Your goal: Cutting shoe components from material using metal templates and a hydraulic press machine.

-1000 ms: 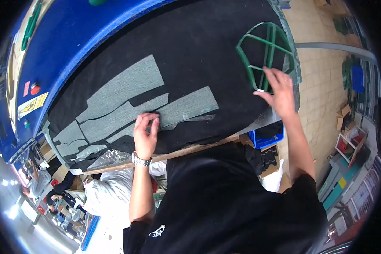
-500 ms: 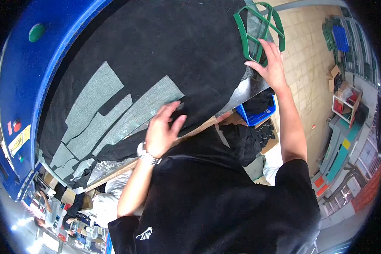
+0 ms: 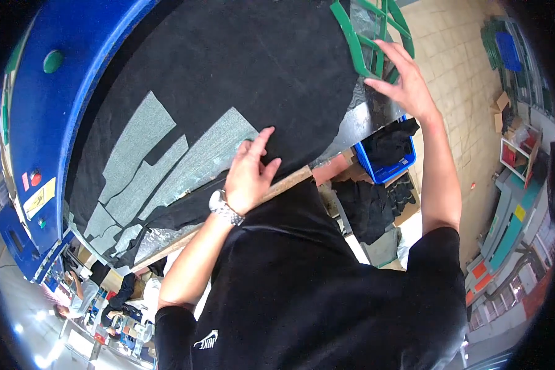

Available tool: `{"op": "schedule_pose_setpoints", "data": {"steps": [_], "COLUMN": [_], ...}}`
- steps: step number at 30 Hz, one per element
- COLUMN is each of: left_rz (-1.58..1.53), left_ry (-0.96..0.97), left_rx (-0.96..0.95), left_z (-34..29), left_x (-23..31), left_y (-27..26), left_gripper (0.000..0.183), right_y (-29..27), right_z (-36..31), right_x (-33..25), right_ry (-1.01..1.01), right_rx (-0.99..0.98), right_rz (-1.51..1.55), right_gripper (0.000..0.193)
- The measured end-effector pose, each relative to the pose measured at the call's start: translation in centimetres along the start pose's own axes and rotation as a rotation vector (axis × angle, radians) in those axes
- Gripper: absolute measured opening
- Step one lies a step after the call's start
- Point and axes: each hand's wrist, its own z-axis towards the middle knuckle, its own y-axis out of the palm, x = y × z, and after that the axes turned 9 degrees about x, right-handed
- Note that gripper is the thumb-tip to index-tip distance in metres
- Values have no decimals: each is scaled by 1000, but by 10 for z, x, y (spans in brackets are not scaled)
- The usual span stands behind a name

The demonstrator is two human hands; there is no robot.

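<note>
A large black suede-like sheet (image 3: pixel 228 61) covers the work table. My right hand (image 3: pixel 411 86) is at its far right edge, fingers and thumb gripping the near end of a green frame-like cutting die (image 3: pixel 356 52) with crossbars. The top of the die is cut off by the picture's edge. My left hand (image 3: pixel 251 176) rests near the front of the sheet, thumb apart from the outstretched fingers, with nothing visible in it. Just left of its fingertips, a long grey-green cut-out area (image 3: pixel 206 151) shows against the black; more such shapes (image 3: pixel 139 139) lie farther left.
A blue machine body (image 3: pixel 74 61) with a green button curves along the left side. The wooden table edge (image 3: pixel 287 185) runs before me. Below the table's right end stands a blue crate (image 3: pixel 385 171) with black material. People work in the far lower left.
My view has shifted slightly. My right hand stays at the green die, which sits a little higher in the picture; my left hand has moved slightly right along the sheet.
</note>
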Motion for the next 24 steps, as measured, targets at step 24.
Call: {"op": "schedule_pose_setpoints", "data": {"steps": [24], "left_rz": [-115], "left_ry": [81], "left_rx": [36], "left_z": [-6], "left_x": [-10], "left_y": [6], "left_gripper": [41], "right_y": [59], "right_z": [18], "right_x": [-78], "right_ry": [-523], "right_rx": [-317], "right_rz": [-213], "right_gripper": [76]}}
